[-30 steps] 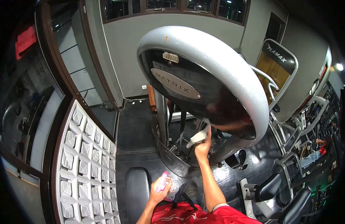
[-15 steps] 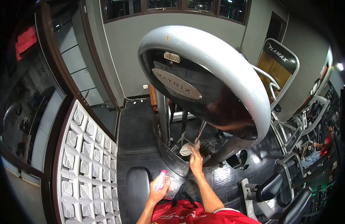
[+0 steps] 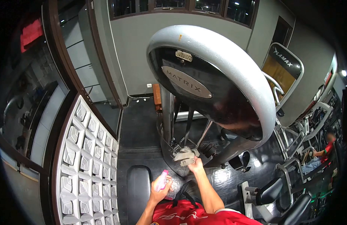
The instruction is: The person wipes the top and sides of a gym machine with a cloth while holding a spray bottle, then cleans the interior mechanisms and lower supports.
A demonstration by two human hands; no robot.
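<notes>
My right hand [image 3: 197, 166] is closed on one end of a crumpled greyish-white cloth [image 3: 186, 155], which hangs loose in front of it. Just beyond the cloth are the slanted metal rod [image 3: 204, 134] and the weight stack [image 3: 208, 150] of a large gym machine [image 3: 222, 107] labelled MATRIX. Low in front of my body, my left hand [image 3: 157, 192] is wrapped around a clear spray bottle [image 3: 163, 180] with a pink top. Its lower part is mostly hidden by the fingers.
A black padded seat [image 3: 139, 187] stands left of my legs, beside a white patterned panel [image 3: 89, 165]. Other gym machines [image 3: 273, 195] are on the right, where a person in red [image 3: 323, 153] sits. A PLAMAX machine [image 3: 282, 69] stands behind.
My right hand has drawn the cloth off the metal rod and down toward me, and the cloth has opened out. The left hand with the spray bottle stays about where it was.
</notes>
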